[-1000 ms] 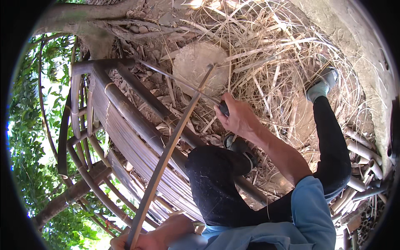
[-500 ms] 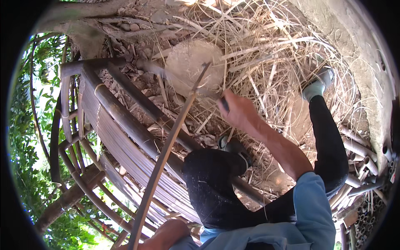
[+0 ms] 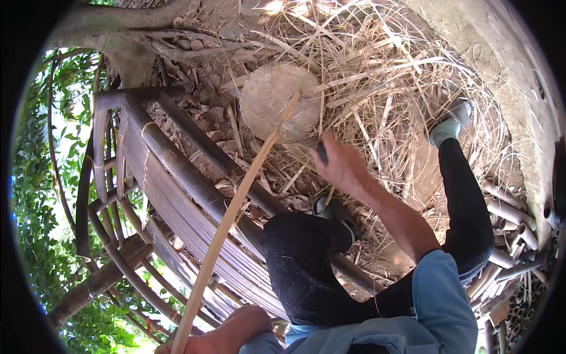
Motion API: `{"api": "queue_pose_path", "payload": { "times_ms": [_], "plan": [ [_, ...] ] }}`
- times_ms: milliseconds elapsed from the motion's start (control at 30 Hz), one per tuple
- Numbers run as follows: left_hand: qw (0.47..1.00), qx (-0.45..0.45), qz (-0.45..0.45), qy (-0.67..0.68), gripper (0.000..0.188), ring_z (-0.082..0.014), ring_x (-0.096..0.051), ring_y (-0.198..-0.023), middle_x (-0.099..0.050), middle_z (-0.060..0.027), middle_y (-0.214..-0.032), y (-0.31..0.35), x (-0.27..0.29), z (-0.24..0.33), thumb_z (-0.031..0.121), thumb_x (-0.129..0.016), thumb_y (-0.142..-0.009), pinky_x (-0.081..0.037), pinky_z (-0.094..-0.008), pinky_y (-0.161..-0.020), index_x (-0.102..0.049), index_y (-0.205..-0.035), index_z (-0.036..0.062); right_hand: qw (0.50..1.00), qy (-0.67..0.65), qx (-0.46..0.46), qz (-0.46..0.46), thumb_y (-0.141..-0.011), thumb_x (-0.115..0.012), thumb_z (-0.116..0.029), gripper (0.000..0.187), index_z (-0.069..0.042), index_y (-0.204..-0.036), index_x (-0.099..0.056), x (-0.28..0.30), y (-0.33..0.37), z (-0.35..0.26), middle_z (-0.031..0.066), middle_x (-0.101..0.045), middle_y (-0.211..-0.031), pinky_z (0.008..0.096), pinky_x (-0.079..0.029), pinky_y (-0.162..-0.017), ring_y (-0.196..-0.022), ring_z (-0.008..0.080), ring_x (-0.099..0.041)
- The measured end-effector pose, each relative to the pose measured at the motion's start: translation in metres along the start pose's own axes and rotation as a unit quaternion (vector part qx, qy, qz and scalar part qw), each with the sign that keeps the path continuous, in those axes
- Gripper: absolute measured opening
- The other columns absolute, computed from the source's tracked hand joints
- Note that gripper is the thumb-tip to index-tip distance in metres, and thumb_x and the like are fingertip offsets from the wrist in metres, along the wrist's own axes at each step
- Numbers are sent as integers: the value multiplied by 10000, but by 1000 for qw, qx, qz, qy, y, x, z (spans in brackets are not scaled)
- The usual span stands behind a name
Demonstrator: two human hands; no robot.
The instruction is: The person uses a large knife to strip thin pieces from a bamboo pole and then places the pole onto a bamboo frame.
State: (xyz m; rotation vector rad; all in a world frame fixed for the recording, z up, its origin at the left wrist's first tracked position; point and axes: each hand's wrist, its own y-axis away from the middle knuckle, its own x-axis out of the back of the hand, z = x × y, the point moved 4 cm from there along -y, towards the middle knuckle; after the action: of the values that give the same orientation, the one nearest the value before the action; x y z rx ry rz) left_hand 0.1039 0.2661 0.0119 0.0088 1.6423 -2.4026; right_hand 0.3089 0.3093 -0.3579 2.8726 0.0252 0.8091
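Taking the round stump [image 3: 259, 106] as my landmark, I am seeing the long bamboo strip [image 3: 227, 221] slanting out from it toward the body and to the left, only the far tip overlapping the stump's right part; whether that tip is touching the top, I cannot tell. My left hand [image 3: 206, 342] is gripping the strip well apart from the stump, on its near left side, its fingers partly running out of view. My right hand [image 3: 339, 159] is wrapping a black handle [image 3: 321, 152] near the stump, on its near right side, so this hand is lying closer to the strip's tip without touching the strip; any blade is blurring too much for me to make out. The strip's long axis is running forward and rightward from my left hand, pointing away from the body, across the stump, while pale shavings [image 3: 383, 76] are lying to the stump's right
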Motion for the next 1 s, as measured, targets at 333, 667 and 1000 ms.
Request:
{"api": "queue_pose_path", "payload": {
  "times_ms": [333,667,1000],
  "plan": [
    [1000,3,23,11,148,-58,-399,-545,-332,48,-699,-2,3,0,189,-387,-1098,-321,-199,-450,-525,-1110,136,999,-9,5,54,-1042,-571,-263,239,-37,-1023,-496,-12,-15,26,75,-582,-644,324,-434,-332,-427,172,-534],
    [986,76,17,145,235,-58,-384,-518,-356,51,-683,0,-24,-6,297,-406,-1105,-319,-192,-437,-529,-975,144,992,64,-96,45,-995,-607,-251,299,-5,-1125,-499,-15,-31,116,189,-659,-739,408,-523,-472,-585,306,-676],
    [974,50,41,218,329,-61,-359,-493,-364,52,-661,11,-34,-7,370,-429,-1101,-285,-206,-423,-508,-871,149,951,-50,261,157,-1043,-581,-290,258,-49,-1008,-497,35,34,-84,76,-584,-675,334,-450,-343,-475,159,-564]
  ]
}}
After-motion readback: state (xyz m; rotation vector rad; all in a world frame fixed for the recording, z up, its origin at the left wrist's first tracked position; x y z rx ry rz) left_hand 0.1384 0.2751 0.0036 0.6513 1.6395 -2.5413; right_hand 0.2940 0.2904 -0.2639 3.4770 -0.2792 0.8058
